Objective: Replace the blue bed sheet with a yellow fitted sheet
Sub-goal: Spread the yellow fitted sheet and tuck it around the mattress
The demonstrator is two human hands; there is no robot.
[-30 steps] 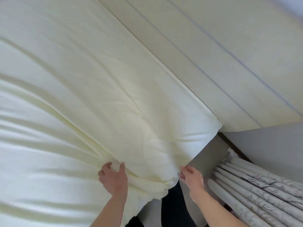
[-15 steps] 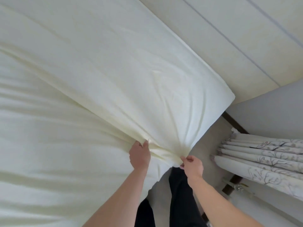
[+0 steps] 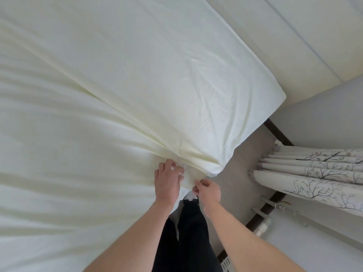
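Gripping bunched cloth at the near corner of the bed, both hands work the yellow fitted sheet (image 3: 121, 79), seen from the head camera. That pale yellow sheet covers the whole mattress top and is drawn in folds toward the corner. The left hand (image 3: 168, 181) has its fingers curled into the gathered fabric on the mattress side; the right hand (image 3: 208, 191), just beside it, pinches the sheet's hem between thumb and fingers at the corner's underside. Below the hands hang the person's black trousers (image 3: 188, 236). A cream headboard (image 3: 284, 46) runs along the far edge of the bed. To the right, over grey floor (image 3: 247, 154), hangs a pleated curtain (image 3: 314, 173) printed with bare branches
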